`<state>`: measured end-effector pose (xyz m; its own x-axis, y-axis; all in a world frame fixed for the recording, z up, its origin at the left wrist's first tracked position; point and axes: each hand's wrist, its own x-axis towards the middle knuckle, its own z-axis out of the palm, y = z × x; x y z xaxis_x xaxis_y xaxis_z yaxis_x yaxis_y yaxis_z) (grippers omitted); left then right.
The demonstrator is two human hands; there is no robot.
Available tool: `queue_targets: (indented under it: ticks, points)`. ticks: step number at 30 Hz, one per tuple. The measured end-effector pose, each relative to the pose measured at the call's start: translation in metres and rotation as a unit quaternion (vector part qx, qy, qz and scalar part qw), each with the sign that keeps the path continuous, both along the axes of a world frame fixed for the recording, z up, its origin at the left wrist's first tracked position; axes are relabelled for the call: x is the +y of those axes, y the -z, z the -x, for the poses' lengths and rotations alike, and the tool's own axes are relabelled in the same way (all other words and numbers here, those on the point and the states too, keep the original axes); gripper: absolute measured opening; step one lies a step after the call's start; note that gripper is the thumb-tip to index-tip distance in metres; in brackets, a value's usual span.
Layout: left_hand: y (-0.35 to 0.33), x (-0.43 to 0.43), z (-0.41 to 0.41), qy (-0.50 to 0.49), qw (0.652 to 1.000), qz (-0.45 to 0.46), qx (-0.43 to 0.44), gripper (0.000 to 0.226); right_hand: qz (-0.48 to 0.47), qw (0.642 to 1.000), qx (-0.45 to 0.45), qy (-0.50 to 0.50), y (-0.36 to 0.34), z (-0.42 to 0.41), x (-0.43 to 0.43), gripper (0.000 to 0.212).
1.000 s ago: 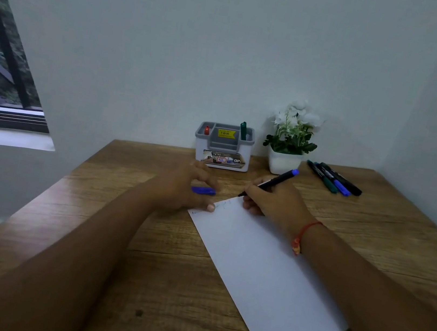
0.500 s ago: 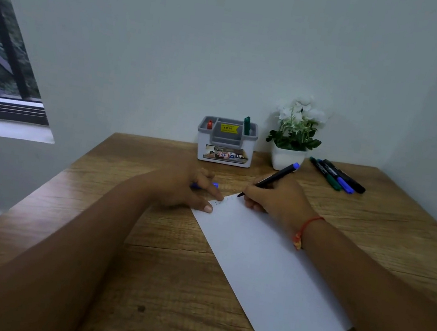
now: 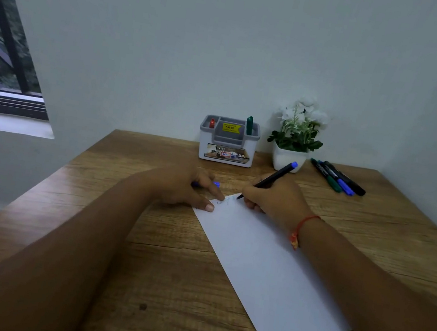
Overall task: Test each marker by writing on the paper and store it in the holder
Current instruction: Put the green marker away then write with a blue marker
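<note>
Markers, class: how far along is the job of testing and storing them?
Done: a red marker and a green marker stand in the holder. In hand: the right hand grips a blue-ended marker, tip on the paper, while the left hand holds a blue cap and steadies it. Left: three markers lie beside the plant pot, apparently untested.

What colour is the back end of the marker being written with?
Blue; the marker has a black barrel. The head view shows it.

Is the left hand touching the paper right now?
Touching. In the head view the left hand, holding the blue cap, lays thumb and forefinger tips on the far corner of the paper, no gap.
</note>
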<state>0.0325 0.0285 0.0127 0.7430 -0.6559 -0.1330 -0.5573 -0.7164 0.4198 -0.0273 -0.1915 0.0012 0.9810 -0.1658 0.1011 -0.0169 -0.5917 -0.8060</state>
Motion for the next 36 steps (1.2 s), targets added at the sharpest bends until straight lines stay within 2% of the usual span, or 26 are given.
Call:
queue_targets:
  ticks: [36]
  points:
    - [0.0026,0.0005,0.0009,-0.007,0.999,0.037,0.025,0.035,-0.003,0.999,-0.014,0.039,-0.0019,0.0035,-0.0003,0.024]
